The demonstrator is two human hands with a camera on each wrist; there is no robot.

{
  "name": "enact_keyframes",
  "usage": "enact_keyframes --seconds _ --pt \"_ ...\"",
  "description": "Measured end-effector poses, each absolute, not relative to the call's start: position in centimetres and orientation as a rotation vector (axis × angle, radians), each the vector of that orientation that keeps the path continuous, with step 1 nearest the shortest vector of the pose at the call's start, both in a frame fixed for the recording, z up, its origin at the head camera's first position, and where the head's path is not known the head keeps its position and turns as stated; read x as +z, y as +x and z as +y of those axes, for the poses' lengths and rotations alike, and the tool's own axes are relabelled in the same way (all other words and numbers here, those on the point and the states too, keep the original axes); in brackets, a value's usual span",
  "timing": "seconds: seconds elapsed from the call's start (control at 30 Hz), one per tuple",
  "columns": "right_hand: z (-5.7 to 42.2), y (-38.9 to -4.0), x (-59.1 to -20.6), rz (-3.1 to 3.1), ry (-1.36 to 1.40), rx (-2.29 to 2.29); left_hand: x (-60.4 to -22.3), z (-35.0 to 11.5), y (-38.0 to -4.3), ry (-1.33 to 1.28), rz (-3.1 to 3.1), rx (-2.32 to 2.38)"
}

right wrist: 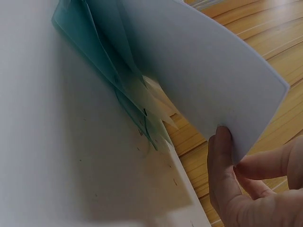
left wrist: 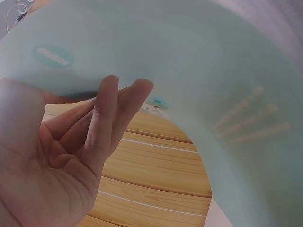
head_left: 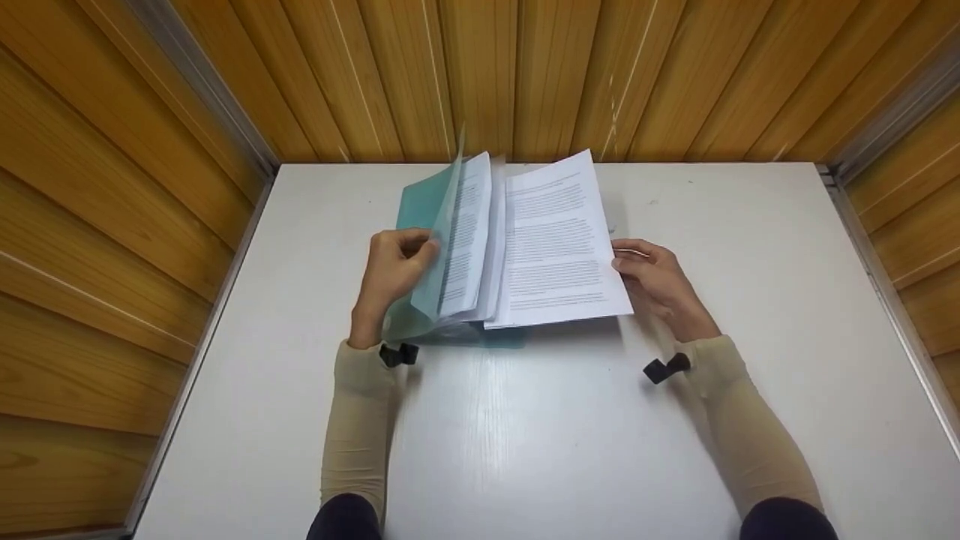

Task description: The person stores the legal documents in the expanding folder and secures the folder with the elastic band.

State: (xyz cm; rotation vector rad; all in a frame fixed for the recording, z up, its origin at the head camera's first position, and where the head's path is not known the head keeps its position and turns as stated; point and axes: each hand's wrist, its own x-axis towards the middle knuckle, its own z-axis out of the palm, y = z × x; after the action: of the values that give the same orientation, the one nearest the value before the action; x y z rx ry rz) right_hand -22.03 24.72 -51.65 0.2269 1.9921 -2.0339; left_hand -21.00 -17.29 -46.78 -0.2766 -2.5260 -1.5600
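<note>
A teal, see-through plastic folder (head_left: 424,202) stands partly open on the table, its cover raised at the left. My left hand (head_left: 391,262) pinches the edge of that cover between thumb and fingers. In the left wrist view the translucent cover (left wrist: 142,52) bends over the left hand (left wrist: 71,151) and carries a small oval label. White printed sheets (head_left: 555,247) fan out of the folder towards the right. The right hand (head_left: 660,281) pinches their right edge, and the right wrist view shows its thumb and fingers at a corner of the white paper (right wrist: 199,66).
A white table (head_left: 525,427) lies under the folder. Wood-patterned panels (head_left: 555,82) close it in at the back and both sides, with metal posts at the corners. Small black devices (head_left: 666,367) sit at both wrists over beige sleeves.
</note>
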Motion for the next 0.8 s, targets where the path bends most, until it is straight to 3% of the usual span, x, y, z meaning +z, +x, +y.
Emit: enact_keyframes --seconds 0.8 --pt "20.8 -22.0 -52.1 1.907 0.264 -2.098 -46.9 -17.2 -21.1 -0.294 -2.510 -1.559"
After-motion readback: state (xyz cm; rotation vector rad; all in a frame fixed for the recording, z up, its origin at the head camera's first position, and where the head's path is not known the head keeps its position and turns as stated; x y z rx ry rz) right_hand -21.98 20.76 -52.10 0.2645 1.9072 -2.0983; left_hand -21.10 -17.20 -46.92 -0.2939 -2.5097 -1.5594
